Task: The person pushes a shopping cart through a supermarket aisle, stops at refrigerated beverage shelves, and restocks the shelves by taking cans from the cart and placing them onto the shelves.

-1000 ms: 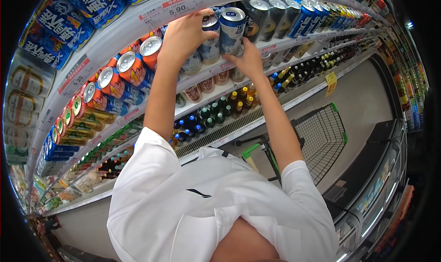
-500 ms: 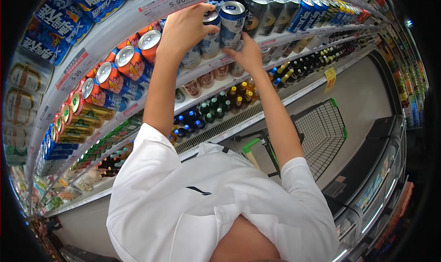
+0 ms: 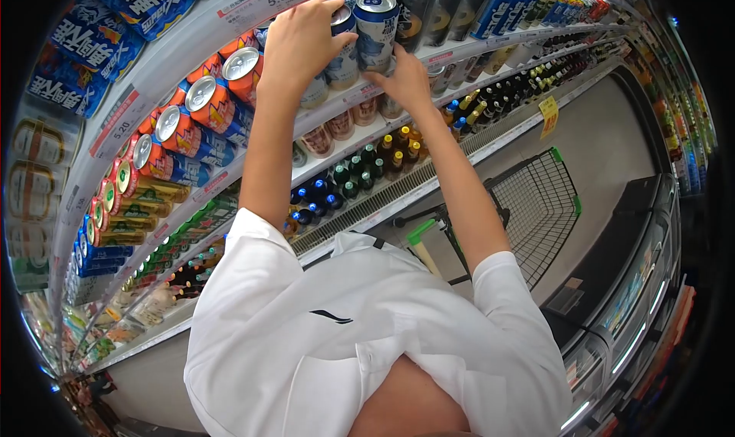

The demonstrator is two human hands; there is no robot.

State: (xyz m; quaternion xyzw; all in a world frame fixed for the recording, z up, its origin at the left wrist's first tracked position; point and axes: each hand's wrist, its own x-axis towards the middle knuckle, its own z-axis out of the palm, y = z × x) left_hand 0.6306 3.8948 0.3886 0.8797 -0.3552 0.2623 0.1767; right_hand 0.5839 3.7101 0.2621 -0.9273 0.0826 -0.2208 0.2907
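My left hand (image 3: 304, 45) reaches up to the shelf. Its thumb and fingers curve around the upper part of a blue-and-white drink can (image 3: 343, 63), closed on it. Just to the right stands a second blue-and-white can (image 3: 376, 35), upright with its lid showing. At this can's base is my right hand (image 3: 406, 78), its thumb at the lower front and its fingers against the right side. The fingertips are partly hidden behind the can. Both cans are at the shelf's front edge, close together.
Orange-and-blue cans (image 3: 205, 100) line the shelf to the left, and black cans (image 3: 419, 12) the right. Bottles (image 3: 360, 169) fill a lower shelf. A shopping cart (image 3: 536, 203) stands on the floor at right. A price rail (image 3: 287, 2) runs above my hands.
The view has shifted slightly, so the shelf sits a little higher and further left. Both hands stay at the same cans, with hardly any visible movement against the shelf.
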